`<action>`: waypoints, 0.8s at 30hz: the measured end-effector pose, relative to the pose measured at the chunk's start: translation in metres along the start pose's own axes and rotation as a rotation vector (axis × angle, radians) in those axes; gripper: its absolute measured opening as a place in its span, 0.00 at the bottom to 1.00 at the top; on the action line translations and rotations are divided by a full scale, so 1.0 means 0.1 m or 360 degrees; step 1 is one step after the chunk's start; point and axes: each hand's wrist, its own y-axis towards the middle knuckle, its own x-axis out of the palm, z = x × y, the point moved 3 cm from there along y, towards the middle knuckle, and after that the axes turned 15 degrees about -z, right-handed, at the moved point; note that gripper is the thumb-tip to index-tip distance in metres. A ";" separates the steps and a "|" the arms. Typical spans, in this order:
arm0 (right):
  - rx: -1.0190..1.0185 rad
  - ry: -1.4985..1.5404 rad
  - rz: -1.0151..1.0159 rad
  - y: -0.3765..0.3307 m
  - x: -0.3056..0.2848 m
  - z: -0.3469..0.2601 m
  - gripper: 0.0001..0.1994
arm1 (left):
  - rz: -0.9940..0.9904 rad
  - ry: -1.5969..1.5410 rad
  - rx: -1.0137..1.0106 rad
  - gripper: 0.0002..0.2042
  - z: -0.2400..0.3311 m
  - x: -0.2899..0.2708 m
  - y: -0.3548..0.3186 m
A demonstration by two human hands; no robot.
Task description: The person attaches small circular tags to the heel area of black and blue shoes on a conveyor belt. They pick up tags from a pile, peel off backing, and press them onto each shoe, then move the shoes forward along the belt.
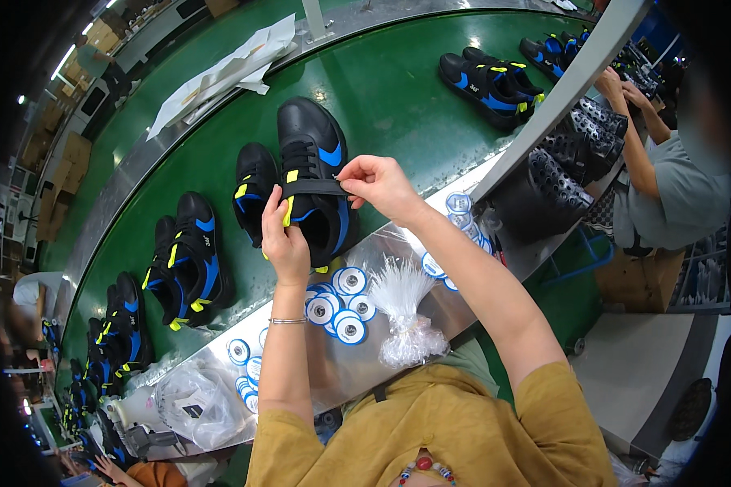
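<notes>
A black shoe (pixel 309 132) with blue and yellow trim stands on the green belt, its toe pointing away from me. My left hand (pixel 286 243) is closed on its left side, by the yellow tab at the opening. A dark strap (pixel 315 187) runs across the shoe below the laces. Pinched between the thumb and fingers of my right hand (pixel 378 187) is the strap's right end. The mating shoe (pixel 254 174) stands just to the left, partly hidden by my left hand and the held shoe.
Round blue-and-white tags (pixel 350 327) and a bundle of clear plastic fasteners (pixel 406 304) lie on the metal ledge (pixel 357 369). More shoes (pixel 195 252) line the belt (pixel 382 105). A slanted grey post (pixel 560 97) rises at right, near a co-worker's arms (pixel 642 146). A plastic bag (pixel 199 406) sits lower left.
</notes>
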 end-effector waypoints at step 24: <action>0.0262 0.0059 0.0118 -0.03 0.08 0.30 0.07 | -0.0057 -0.0028 -0.0208 0.15 -0.09 0.01 0.10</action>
